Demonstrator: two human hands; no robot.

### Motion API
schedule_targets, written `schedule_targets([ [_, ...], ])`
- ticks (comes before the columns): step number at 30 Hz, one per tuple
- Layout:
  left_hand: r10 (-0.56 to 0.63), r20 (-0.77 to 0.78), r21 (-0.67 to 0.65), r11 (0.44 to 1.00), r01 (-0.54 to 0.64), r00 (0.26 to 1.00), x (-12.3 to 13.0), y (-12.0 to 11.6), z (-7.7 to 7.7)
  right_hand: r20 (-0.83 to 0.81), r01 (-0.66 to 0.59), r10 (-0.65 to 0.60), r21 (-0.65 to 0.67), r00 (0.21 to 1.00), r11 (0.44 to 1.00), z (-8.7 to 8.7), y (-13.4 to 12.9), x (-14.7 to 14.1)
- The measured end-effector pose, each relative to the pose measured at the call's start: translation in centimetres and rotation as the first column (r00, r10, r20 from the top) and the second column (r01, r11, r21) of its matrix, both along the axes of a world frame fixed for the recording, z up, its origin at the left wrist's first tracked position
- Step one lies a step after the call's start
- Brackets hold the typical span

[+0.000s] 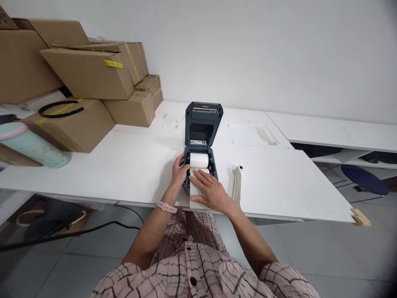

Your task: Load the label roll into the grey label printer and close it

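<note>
A dark blue-grey label printer [214, 120] stands on the white table with its lid raised. Inside sits a white label roll [199, 159], and a pale label strip [194, 203] runs from it over the printer's front toward the table edge. My left hand [179, 171] grips the printer's left side, thumb on the upper rim near the roll and fingers down the outside. With fingers stretched out, my right hand [212, 191] lies flat on the strip. Right of the printer lies a small curled roll with a loose tail [237, 184].
Cardboard boxes [89, 74] are stacked at the left, with a black headband [62, 115] on one. A mint bottle [37, 147] leans beside them. Yellowish padding [361, 217] covers the table's right corner. Beyond it stands a blue stool [364, 180]. A black cable [93, 228] hangs below the table.
</note>
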State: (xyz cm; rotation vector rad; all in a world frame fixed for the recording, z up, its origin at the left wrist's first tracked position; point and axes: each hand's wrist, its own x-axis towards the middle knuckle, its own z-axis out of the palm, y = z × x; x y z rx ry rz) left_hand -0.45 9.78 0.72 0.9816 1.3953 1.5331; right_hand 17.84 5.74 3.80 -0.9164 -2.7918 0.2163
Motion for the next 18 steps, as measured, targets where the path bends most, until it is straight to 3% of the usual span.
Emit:
schedule_targets([
  [6,-0.007,0.007,0.004,1.000,0.007,1.000,-0.1,0.3,-0.2,0.002,0.019,-0.019,0.060,1.000,0.998,-0.6,-0.3,-0.3],
  [10,0.002,-0.024,-0.025,1.000,-0.002,1.000,0.1,-0.3,0.5,-0.031,0.031,-0.030,0.038,0.999,0.999,-0.9,-1.1,-0.1],
  [13,0.007,-0.071,-0.083,0.996,-0.013,0.997,0.9,-2.9,0.9,-0.140,-0.014,0.006,-0.055,0.990,0.998,-0.1,-1.8,1.1],
  [15,-0.029,-0.069,-0.126,0.992,0.020,0.997,1.6,-5.7,0.8,-0.301,-0.053,0.010,-0.135,0.954,0.989,1.3,-1.2,2.4],
  [17,-0.071,-0.005,-0.180,0.981,0.069,0.997,2.4,-8.4,0.5,-0.519,0.005,-0.091,-0.165,0.850,0.986,3.3,1.1,3.7],
  [18,-0.097,0.035,-0.180,0.978,0.102,0.995,2.6,-9.5,0.3,-0.628,0.081,-0.171,-0.169,0.760,0.982,4.6,3.0,4.1],
])
